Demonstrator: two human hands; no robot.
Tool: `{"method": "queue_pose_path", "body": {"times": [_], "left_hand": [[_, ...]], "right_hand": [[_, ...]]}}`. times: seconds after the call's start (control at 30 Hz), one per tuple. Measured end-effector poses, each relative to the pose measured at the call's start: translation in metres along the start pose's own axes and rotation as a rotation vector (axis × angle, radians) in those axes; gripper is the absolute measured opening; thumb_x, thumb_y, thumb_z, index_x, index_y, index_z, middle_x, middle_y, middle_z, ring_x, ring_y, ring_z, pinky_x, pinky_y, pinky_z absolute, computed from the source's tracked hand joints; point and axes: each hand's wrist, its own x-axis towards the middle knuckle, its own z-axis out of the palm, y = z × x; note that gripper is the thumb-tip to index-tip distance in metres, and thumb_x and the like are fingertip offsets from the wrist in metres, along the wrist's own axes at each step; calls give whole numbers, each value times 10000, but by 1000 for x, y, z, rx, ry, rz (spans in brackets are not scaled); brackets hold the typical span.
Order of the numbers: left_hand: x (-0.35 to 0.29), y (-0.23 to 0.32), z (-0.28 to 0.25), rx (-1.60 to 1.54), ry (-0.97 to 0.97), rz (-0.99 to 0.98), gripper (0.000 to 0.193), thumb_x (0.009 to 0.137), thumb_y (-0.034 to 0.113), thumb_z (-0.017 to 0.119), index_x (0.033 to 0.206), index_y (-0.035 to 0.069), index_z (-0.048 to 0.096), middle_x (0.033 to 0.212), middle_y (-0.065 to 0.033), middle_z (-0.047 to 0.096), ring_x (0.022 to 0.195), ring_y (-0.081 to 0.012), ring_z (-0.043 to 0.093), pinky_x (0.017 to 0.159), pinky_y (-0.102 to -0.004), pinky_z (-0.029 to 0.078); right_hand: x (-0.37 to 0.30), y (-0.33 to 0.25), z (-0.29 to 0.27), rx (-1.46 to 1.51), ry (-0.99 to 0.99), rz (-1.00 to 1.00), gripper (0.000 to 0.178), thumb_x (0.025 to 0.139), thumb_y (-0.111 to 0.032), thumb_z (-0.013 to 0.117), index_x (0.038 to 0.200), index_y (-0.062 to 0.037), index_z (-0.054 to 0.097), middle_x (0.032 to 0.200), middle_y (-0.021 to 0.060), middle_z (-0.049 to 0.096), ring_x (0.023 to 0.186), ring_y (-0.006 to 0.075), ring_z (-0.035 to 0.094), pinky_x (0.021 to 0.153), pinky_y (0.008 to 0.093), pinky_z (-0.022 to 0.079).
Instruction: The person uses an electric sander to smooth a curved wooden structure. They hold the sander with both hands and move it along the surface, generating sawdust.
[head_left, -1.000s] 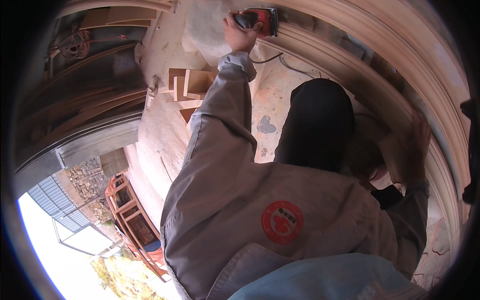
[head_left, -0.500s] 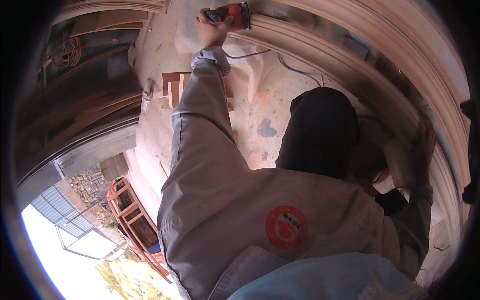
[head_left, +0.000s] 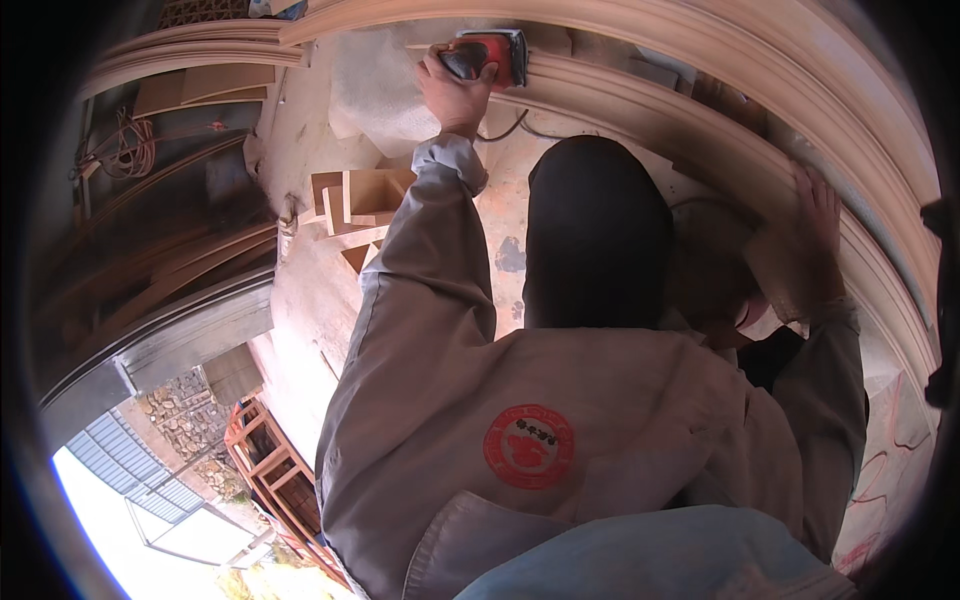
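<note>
At the top of the view my left hand grips a red and black power sander, fingers wrapped round its body. The sander's flat base meets the far visible end of a long, grooved wooden moulding. That moulding curves through the fisheye picture to the right side. There my right hand lies on it, fingers stretched out across the wood; its thumb is hidden. My left arm reaches forward, while my right arm is bent close to my body. My dark-trousered knee rises between the two arms.
More long mouldings run along the top and right. Small wooden pieces stand on the stained floor beside my left forearm. A dark cable trails near the sander. Boards and a coiled cord lie at the left.
The sander in my left hand has shifted right along the moulding, and my left arm is bent slightly more. My right hand still rests on the wood. The whole view has turned a little.
</note>
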Motion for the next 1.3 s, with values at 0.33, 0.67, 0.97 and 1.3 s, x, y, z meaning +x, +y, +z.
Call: {"method": "queue_pose_path", "body": {"times": [0.33,0.67,0.97,1.3], "left_hand": [[-1,69,-16,11,-210,509,763,629,310,940,1247,108,541,1147,-145,583,1075,-389,563,929,-481,479],[12,73,-28,151,-553,1018,655,673,110,794,1275,208,554,1237,-47,570,1084,-337,550,922,-462,485],[9,119,-11,102,-610,1183,615,686,152,837,1237,156,564,1196,-69,582,1051,-341,563,898,-457,497],[-45,203,2,60,-574,1182,612,646,110,846,1208,151,608,1163,-79,584,1034,-339,568,875,-436,494]], "right_hand": [[2,-9,-13,94,3,35,1092,597,-198,852,1567,-263,355,1469,126,472,1357,365,438,1146,517,339],[0,-10,-12,168,22,15,1082,599,-205,861,1559,-243,363,1469,121,468,1371,341,430,1149,515,341],[2,-9,-9,162,29,21,1067,618,-233,859,1560,-238,358,1480,117,462,1376,342,421,1173,505,330],[-1,-9,-5,233,125,2,1016,621,-159,799,1543,-230,379,1446,106,487,1359,348,429,1164,472,341]]}}
